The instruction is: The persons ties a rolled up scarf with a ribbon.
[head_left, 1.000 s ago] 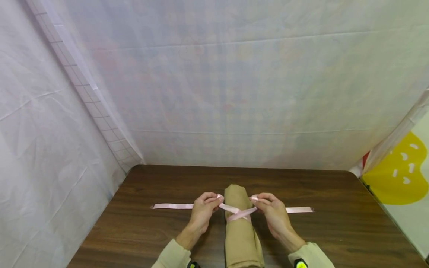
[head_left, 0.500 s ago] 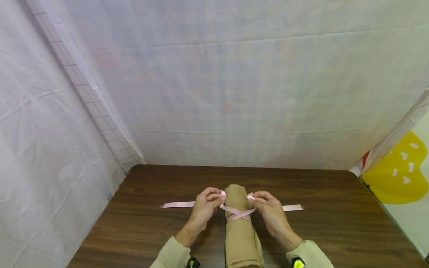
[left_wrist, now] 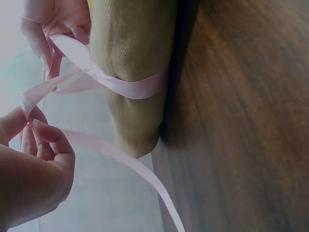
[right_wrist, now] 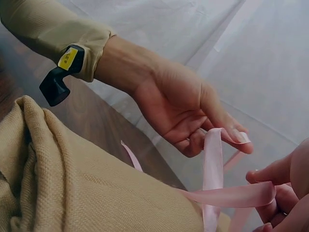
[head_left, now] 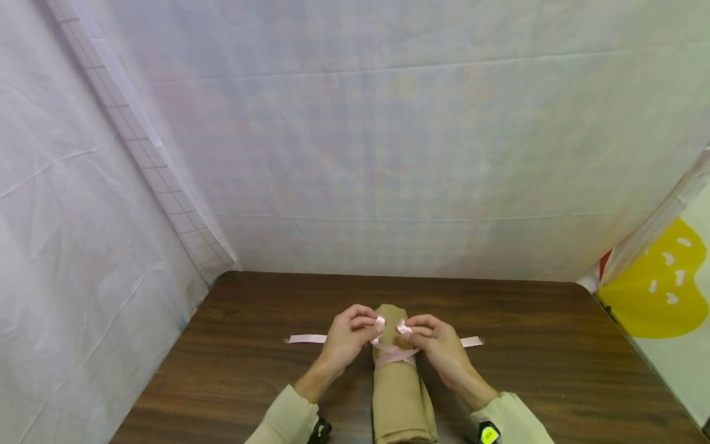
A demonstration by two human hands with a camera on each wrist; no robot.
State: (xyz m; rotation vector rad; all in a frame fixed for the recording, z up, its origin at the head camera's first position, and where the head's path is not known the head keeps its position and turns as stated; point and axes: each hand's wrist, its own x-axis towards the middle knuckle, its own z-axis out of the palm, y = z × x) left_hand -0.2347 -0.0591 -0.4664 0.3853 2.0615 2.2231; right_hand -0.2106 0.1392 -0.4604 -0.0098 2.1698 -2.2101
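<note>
A rolled tan cloth (head_left: 399,382) lies lengthwise on the dark wooden table (head_left: 233,376), with a pink ribbon (head_left: 395,355) crossed around its upper part. My left hand (head_left: 350,336) pinches a loop of the ribbon just left of the roll's top. My right hand (head_left: 432,342) pinches another loop just right of it. In the left wrist view the ribbon (left_wrist: 125,87) wraps the roll (left_wrist: 135,53) and runs to my left hand's fingers (left_wrist: 46,140). The right wrist view shows my left hand (right_wrist: 193,116) holding the ribbon (right_wrist: 212,164) upright above the cloth (right_wrist: 87,188).
The ribbon's loose ends lie flat on the table, one to the left (head_left: 305,338) and one to the right (head_left: 471,341). White sheeting (head_left: 355,135) hangs close behind and to the left of the table. A yellow shape (head_left: 660,290) shows at the far right.
Both hands have moved inward toward the top of the roll, bringing their ribbon loops close together. The loose ends on the table have been drawn shorter on both sides.
</note>
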